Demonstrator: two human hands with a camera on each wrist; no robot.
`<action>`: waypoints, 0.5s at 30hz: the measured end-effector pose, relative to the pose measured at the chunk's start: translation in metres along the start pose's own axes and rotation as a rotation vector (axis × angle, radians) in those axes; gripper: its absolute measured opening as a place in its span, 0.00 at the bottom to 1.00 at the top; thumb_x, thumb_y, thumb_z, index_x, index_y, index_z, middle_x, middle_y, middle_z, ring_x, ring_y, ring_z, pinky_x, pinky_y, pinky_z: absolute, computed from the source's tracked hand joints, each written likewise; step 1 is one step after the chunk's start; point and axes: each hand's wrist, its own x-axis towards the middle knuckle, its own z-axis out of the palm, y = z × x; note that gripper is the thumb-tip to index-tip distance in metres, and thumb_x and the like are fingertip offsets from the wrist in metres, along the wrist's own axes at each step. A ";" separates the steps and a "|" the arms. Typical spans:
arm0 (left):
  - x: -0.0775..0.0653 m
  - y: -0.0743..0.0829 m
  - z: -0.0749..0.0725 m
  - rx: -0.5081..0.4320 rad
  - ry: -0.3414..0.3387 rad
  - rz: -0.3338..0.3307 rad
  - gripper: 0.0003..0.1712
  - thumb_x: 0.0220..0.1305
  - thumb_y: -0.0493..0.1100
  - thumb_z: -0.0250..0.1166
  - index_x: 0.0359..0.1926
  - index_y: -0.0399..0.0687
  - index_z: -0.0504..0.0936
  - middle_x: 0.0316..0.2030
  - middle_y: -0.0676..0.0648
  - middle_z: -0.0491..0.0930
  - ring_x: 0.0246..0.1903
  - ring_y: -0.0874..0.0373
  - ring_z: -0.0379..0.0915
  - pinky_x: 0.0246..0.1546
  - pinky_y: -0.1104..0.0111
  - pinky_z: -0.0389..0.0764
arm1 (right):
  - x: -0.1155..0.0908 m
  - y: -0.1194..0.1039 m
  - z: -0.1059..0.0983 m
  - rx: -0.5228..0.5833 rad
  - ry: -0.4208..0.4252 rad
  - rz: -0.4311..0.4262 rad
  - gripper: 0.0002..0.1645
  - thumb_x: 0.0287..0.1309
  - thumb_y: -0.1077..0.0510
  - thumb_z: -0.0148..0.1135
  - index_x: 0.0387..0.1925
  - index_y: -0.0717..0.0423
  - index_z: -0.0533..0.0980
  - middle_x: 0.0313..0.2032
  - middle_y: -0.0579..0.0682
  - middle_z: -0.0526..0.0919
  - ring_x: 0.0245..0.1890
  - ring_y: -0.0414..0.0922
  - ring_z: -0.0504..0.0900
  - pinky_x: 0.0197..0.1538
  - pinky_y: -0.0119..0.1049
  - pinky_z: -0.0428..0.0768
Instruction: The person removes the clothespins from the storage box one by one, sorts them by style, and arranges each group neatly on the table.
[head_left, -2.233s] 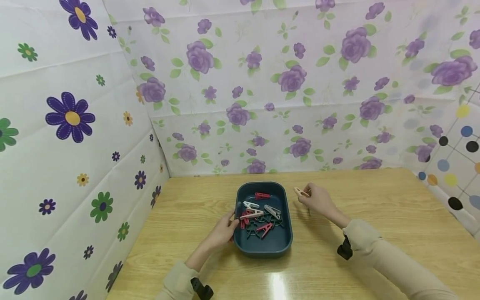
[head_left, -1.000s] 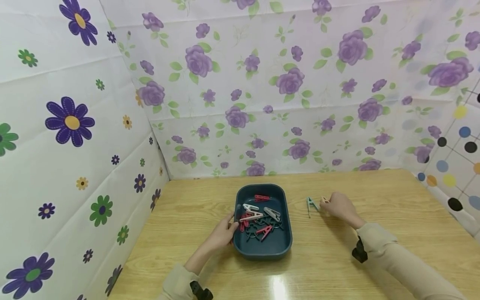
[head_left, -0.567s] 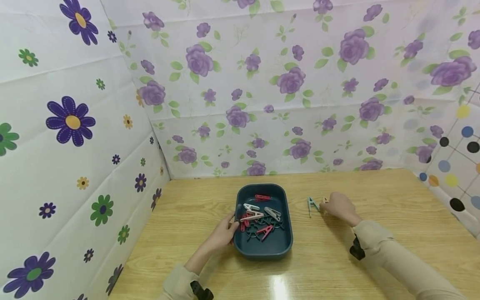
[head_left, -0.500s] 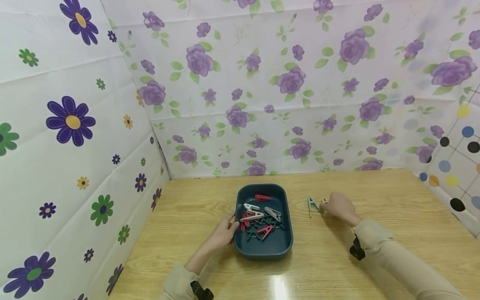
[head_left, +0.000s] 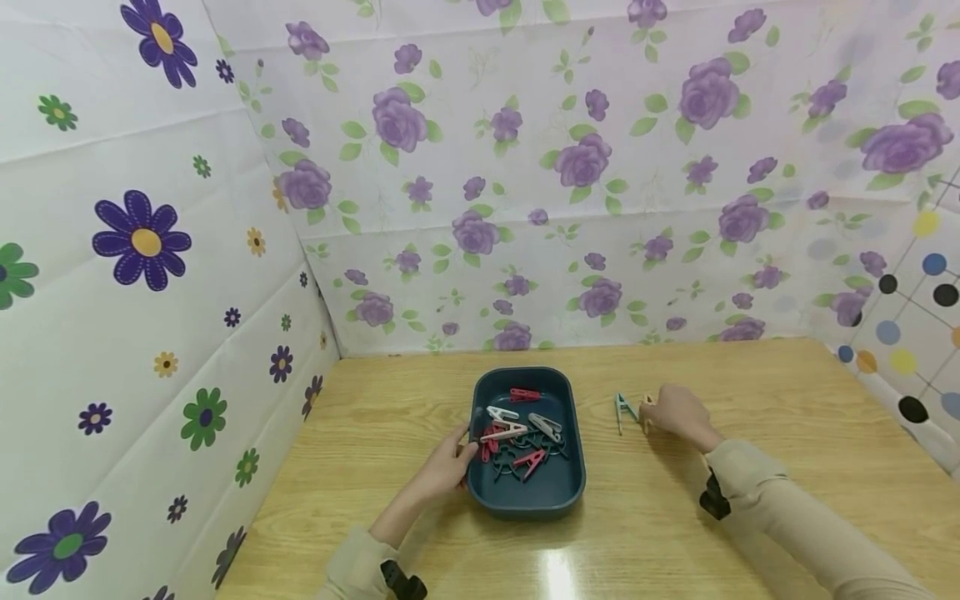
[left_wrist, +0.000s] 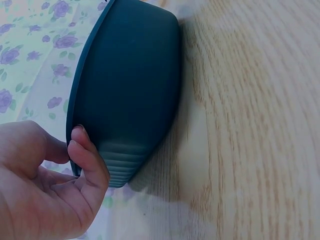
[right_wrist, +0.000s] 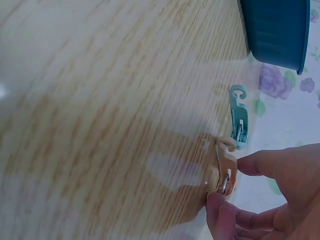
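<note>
Head view had the left hand (head_left: pixel 442 465) pinching the rim of a dark blue bin (head_left: pixel 528 508), red clips (head_left: pixel 533 457) and white clips (head_left: pixel 513 427) jumbled inside. Right hand (head_left: pixel 675 414) had a peach clip (right_wrist: pixel 228 162) pinched on the table (head_left: pixel 637 517), teal clip (right_wrist: pixel 239 115) kinda blocking toward the bin.

Left hand (head_left: pixel 441 468) and right hand (head_left: pixel 677 414) are bare. Just behind the right hand's grip begins a long, loose, beige fabric sleeve (head_left: pixel 798 512), wrinkled near its end, with a small, blocky black device (head_left: pixel 715 498) beside it. Behind the left hand's grip come a matching beige cuff (head_left: pixel 358 560) and another boxy black unit (head_left: pixel 406 582).
</note>
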 end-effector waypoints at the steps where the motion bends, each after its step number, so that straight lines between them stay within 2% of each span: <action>1: 0.000 0.000 0.000 0.001 0.000 -0.002 0.29 0.77 0.38 0.44 0.73 0.36 0.51 0.31 0.34 0.79 0.14 0.60 0.67 0.16 0.66 0.70 | 0.000 -0.001 0.000 -0.005 0.008 -0.002 0.26 0.60 0.51 0.51 0.07 0.46 0.59 0.08 0.40 0.54 0.11 0.36 0.50 0.16 0.29 0.50; 7: -0.002 0.002 0.000 -0.001 -0.002 -0.017 0.29 0.77 0.39 0.44 0.73 0.37 0.51 0.33 0.34 0.79 0.15 0.59 0.67 0.17 0.66 0.70 | -0.004 -0.005 -0.005 -0.013 0.049 -0.041 0.29 0.63 0.51 0.50 0.06 0.47 0.59 0.08 0.39 0.53 0.11 0.36 0.50 0.16 0.28 0.50; 15: -0.002 0.001 0.000 -0.008 0.006 -0.018 0.29 0.77 0.39 0.44 0.73 0.37 0.51 0.33 0.34 0.79 0.15 0.59 0.67 0.16 0.67 0.69 | -0.007 -0.017 -0.010 0.015 0.035 -0.064 0.28 0.62 0.56 0.49 0.06 0.48 0.57 0.07 0.39 0.53 0.11 0.36 0.48 0.16 0.28 0.50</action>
